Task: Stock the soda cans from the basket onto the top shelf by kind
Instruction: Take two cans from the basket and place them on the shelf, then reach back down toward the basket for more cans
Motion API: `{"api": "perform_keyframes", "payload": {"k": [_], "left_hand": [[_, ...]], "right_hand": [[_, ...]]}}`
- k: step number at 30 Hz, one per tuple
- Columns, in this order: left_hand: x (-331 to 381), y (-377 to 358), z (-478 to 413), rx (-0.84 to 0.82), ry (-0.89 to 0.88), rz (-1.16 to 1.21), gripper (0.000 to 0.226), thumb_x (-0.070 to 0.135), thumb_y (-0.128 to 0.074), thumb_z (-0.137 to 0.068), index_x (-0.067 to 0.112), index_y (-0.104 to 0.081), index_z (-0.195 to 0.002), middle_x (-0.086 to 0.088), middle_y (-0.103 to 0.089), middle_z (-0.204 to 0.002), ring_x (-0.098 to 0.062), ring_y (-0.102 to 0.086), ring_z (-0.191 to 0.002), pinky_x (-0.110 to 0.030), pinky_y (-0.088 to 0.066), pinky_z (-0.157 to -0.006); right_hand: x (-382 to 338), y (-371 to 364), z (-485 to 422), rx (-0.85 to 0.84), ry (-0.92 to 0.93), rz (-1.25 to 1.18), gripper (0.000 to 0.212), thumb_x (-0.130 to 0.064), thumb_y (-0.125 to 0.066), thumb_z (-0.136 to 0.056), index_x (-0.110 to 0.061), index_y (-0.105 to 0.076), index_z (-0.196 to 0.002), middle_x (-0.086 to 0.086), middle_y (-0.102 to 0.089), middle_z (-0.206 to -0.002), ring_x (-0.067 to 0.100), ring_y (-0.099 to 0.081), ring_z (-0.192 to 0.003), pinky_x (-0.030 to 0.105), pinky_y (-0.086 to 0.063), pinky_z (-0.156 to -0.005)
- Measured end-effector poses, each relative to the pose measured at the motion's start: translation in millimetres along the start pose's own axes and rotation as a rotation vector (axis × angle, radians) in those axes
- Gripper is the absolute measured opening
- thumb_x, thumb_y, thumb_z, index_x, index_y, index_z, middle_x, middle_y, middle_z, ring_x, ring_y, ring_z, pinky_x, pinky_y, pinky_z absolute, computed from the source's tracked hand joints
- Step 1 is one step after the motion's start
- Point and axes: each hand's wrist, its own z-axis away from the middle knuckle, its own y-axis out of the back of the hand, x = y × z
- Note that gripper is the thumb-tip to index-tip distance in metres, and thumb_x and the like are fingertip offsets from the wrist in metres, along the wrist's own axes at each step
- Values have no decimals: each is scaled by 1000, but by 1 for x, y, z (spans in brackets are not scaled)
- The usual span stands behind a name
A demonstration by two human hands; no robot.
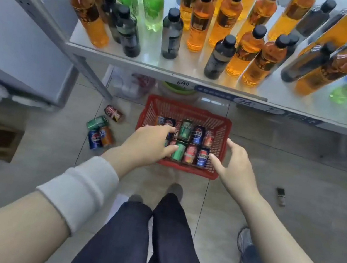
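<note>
The red plastic mesh basket (226,126) sat on the glossy tiled floor (299,170) just under the steel shelf (134,60) edge, with open floor to its right and four loose cans (98,122) lying to its left. Inside, cans (198,134) stood in two rows, some hidden. The left hand (147,143) hovered over them and the right hand (235,164) over the right rim, fingers apart, holding nothing

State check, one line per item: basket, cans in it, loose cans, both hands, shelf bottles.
Basket: on the floor, loaded with cans.
Cans in basket: upright, in two rows.
Loose cans: on their sides, on the floor left of the basket.
Left hand: open, over the basket's cans.
Right hand: open, fingers spread by the basket's right rim.
Bottles: upright on the shelf, capped.
</note>
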Motion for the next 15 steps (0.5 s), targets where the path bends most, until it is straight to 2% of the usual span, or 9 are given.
{"api": "perform_keyframes", "payload": {"k": [5,8,12,14,15], "left_hand": [[-63,-122,-87,-164,161,245,51,41,-51,-91,20,-39,-137,0,-48,-138,-18,-47,-125,-37,-40,-102],[-101,-197,-162,-219,195,278,50,38,-53,-91,17,-42,-134,-3,-52,-134,-20,-50,-122,-34,-42,-99],[-142,-267,-276,-283,184,247,45,29,-53,-92,7,-44,-131,-15,-57,-127,-29,-52,-117,-29,-40,-89],[-157,-289,-326,-280,189,273,43,27,-54,-92,4,-46,-127,-16,-61,-121,-29,-54,-113,-26,-37,-82],[-164,-300,-347,-267,188,280,44,29,-55,-91,4,-46,-127,-15,-61,-121,-28,-54,-114,-26,-36,-81]], "right_hand": [[66,-99,-96,-153,-149,-65,68,-40,-60,-87,-11,-33,-142,6,-40,-145,19,-37,-133,27,-31,-104],[106,-169,-177,-230,-202,-51,63,-40,-62,-85,-8,-42,-135,8,-51,-135,25,-47,-125,24,-36,-91],[142,-251,-295,-240,-221,-25,63,-48,-59,-85,0,-52,-125,20,-60,-122,33,-56,-112,29,-42,-79],[146,-280,-345,-220,-216,28,60,-47,-55,-88,6,-53,-117,24,-59,-119,34,-56,-108,29,-37,-69],[146,-293,-368,-212,-192,77,58,-45,-53,-90,6,-53,-116,25,-58,-120,34,-55,-109,30,-35,-69]]}}
